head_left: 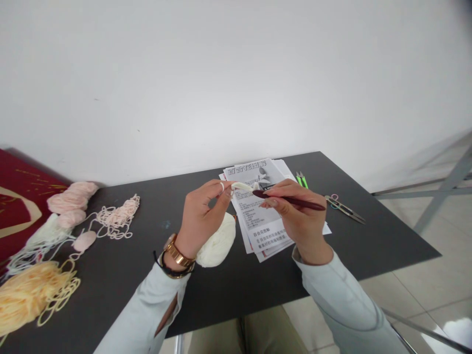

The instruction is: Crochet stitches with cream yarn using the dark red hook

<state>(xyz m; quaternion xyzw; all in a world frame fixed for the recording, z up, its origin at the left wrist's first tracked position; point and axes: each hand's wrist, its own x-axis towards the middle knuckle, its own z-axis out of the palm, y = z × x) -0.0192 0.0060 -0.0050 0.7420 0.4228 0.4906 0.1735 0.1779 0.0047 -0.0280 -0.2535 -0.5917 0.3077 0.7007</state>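
Note:
Between thumb and fingers, my left hand [206, 206] pinches a small piece of white crochet work [242, 186]. My right hand [300, 211] is closed around a crochet hook [295, 199] with a dark red handle, its tip end pointing left at the white piece. The hook's very tip is too small to make out against the yarn. Below my left hand, partly covered by it, a ball of cream-white yarn [217, 243] lies on the table. Printed pattern sheets [271, 236] are stacked underneath both hands.
Green-handled snips [301, 180] and scissors [344, 209] lie right of the sheets on the black table [383, 241]. At the left are pink yarn [72, 197], loose pale pink strands [117, 216], yellow yarn [31, 292] and a red bag [18, 196]. A white wall stands behind.

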